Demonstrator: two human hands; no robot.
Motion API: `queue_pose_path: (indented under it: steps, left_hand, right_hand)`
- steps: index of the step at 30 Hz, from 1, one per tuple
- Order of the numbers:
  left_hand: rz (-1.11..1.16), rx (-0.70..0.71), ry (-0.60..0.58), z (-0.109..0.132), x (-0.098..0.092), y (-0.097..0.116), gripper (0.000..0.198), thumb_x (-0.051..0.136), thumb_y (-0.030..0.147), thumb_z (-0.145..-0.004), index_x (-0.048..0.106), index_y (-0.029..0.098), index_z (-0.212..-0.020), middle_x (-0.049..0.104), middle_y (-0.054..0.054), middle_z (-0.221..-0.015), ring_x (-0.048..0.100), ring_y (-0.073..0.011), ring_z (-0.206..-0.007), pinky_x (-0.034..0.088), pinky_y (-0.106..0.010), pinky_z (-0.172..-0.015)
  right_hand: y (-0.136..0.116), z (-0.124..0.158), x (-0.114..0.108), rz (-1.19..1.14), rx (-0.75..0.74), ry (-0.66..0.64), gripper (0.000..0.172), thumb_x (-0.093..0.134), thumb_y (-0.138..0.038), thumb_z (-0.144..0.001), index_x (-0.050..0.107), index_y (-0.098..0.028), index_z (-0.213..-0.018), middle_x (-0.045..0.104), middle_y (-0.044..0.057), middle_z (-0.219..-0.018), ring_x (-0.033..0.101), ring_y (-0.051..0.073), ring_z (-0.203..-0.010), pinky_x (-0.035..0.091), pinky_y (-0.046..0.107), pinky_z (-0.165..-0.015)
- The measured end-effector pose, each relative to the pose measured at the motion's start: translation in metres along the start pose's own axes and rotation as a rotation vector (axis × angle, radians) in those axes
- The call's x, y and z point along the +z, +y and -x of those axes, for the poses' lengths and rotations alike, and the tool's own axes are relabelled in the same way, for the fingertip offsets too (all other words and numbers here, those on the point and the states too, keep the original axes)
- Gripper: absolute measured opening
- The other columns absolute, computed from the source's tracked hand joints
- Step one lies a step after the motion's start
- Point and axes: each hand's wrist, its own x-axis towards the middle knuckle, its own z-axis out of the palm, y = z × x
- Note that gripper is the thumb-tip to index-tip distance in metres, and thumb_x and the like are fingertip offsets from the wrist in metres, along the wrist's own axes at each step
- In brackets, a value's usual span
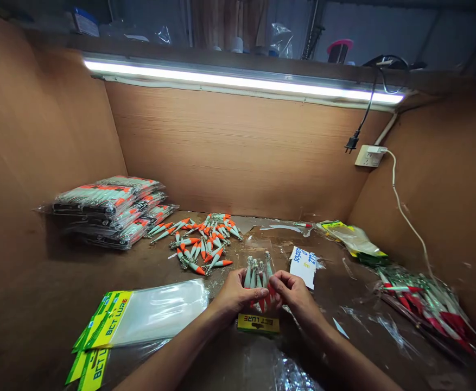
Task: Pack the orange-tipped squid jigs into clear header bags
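Several pale squid jigs (254,276) with red tips and spiky hook crowns stand side by side between my two hands, crowns pointing away from me. My left hand (235,293) is closed around their left side, thumb across the front. My right hand (297,293) pinches at the rightmost squid jig (269,267). Just below my fingers shows the yellow-green "BCT LURE" header of a clear bag (258,324), upside down. Clear plastic surrounds the jigs, but I cannot tell whether all of them are inside it.
Loose orange-tipped jigs (205,241) lie in a heap beyond my left hand. Packed bags (111,209) are stacked at the back left. Flat header bags (156,312) lie front left. On the right are a written card (303,266), more bags (351,239) and red-white jigs (429,304).
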Motion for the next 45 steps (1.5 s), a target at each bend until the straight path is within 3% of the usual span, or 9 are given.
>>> queue_pose_path:
  steps: [5,9,15,18,28,32,36,42,45]
  left_hand:
    - [-0.080,-0.077,-0.019,0.001,-0.002,0.006,0.050,0.088,0.038,-0.061,0.067,0.012,-0.098,0.068,-0.002,-0.078,0.060,-0.0129,-0.062,0.043,-0.021,-0.056]
    - [-0.154,-0.098,-0.109,0.005,0.002,0.008,0.044,0.087,0.032,-0.062,0.066,0.013,-0.097,0.069,-0.001,-0.078,0.061,-0.0126,-0.063,0.043,-0.019,-0.057]
    - [-0.176,-0.129,-0.186,0.006,0.006,0.009,0.047,0.086,0.034,-0.063,0.062,0.014,-0.099,0.069,-0.001,-0.076,0.063,-0.0149,-0.061,0.045,-0.021,-0.056]
    - [-0.201,-0.100,-0.194,0.004,0.004,0.011,0.051,0.088,0.035,-0.061,0.063,0.013,-0.099,0.068,0.000,-0.077,0.061,-0.0134,-0.061,0.043,-0.020,-0.056]
    - [-0.173,-0.102,-0.179,0.003,0.002,0.008,0.053,0.088,0.033,-0.061,0.063,0.013,-0.102,0.068,-0.001,-0.078,0.060,-0.0117,-0.060,0.043,-0.019,-0.054]
    - [-0.197,-0.124,-0.149,0.004,0.002,0.008,0.047,0.085,0.035,-0.065,0.061,0.014,-0.100,0.069,-0.002,-0.075,0.061,-0.0139,-0.057,0.043,-0.020,-0.051]
    - [-0.223,-0.124,-0.169,0.005,0.001,0.008,0.047,0.086,0.034,-0.063,0.062,0.014,-0.097,0.066,0.001,-0.072,0.058,-0.0114,-0.057,0.039,-0.018,-0.050]
    - [-0.381,-0.234,-0.416,0.005,-0.013,0.011,0.077,0.089,0.033,-0.056,0.057,0.018,-0.124,0.069,-0.002,-0.093,0.062,-0.0170,-0.076,0.048,-0.025,-0.068]
    - [-0.705,-0.203,-0.381,0.009,-0.019,0.021,0.102,0.089,0.038,-0.054,0.043,0.022,-0.144,0.067,-0.007,-0.108,0.063,-0.0250,-0.094,0.050,-0.033,-0.082]
  right_hand:
    - [-0.017,-0.005,-0.023,-0.077,-0.059,0.178,0.045,0.066,-0.057,-0.083,0.067,-0.018,-0.106,0.063,0.003,-0.087,0.052,0.009,-0.057,0.044,0.022,-0.052]
    - [-0.037,0.000,-0.039,0.191,-0.264,0.261,0.033,0.064,-0.045,-0.088,0.068,-0.023,-0.112,0.062,0.003,-0.091,0.055,0.013,-0.068,0.045,0.024,-0.059]
    - [-0.055,0.008,-0.047,0.570,-0.527,0.112,0.020,0.058,-0.030,-0.093,0.071,-0.027,-0.108,0.055,0.007,-0.125,0.054,0.022,-0.114,0.047,0.034,-0.090]
    - [-0.054,0.007,-0.050,0.638,-0.522,0.016,0.018,0.057,-0.028,-0.095,0.073,-0.026,-0.102,0.057,0.007,-0.125,0.052,0.023,-0.120,0.040,0.038,-0.102]
    - [-0.045,0.004,-0.052,0.685,-0.487,-0.086,0.023,0.055,-0.030,-0.097,0.071,-0.027,-0.112,0.060,0.007,-0.122,0.056,0.021,-0.115,0.044,0.035,-0.099]
    - [-0.046,0.005,-0.048,0.686,-0.524,-0.001,0.030,0.055,-0.029,-0.097,0.065,-0.030,-0.124,0.054,0.008,-0.132,0.050,0.023,-0.125,0.040,0.039,-0.105]
    - [-0.048,0.006,-0.047,0.680,-0.540,0.042,0.025,0.053,-0.027,-0.097,0.070,-0.030,-0.115,0.051,0.007,-0.135,0.049,0.023,-0.126,0.038,0.041,-0.108]
    - [-0.050,0.004,-0.055,0.763,-0.483,-0.065,0.018,0.059,-0.024,-0.093,0.075,-0.027,-0.102,0.061,0.007,-0.125,0.055,0.023,-0.118,0.041,0.038,-0.103]
    - [-0.044,0.004,-0.056,0.806,-0.379,-0.194,0.016,0.062,-0.024,-0.090,0.075,-0.025,-0.099,0.069,0.006,-0.106,0.062,0.021,-0.101,0.047,0.034,-0.091]
